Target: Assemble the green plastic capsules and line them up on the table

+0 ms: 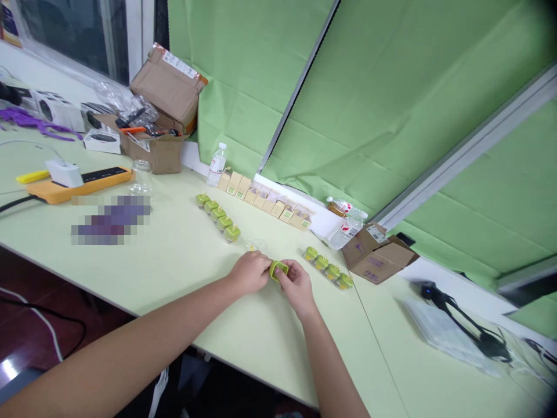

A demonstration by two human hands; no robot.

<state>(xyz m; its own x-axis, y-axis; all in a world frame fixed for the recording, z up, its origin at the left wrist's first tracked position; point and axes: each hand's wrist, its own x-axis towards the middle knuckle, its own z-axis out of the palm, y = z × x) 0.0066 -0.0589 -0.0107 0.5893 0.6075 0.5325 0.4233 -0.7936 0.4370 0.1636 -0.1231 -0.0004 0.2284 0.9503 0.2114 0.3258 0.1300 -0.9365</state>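
Observation:
Over the middle of the table, my right hand [296, 285] pinches a small hollow green lid [278, 270], its open side facing me and the thumb at its rim. My left hand [251, 271] is closed right beside the lid's left edge; its fingertips are hidden, so what they hold cannot be made out. Just beyond my hands lies a clear plastic piece [256, 245] with a bit of yellow. To the left runs a row of several green-lidded little containers [217, 215], and another such row [327, 267] is at the right.
Small open cardboard boxes [265, 200] line the wall, beside a water bottle [216, 165]. More bottles lie near a brown carton [376, 252]. At left are an orange power strip [82, 184], a glass jar [141, 177] and a large open box [152, 148]. A black strap-like device [465, 322] lies right.

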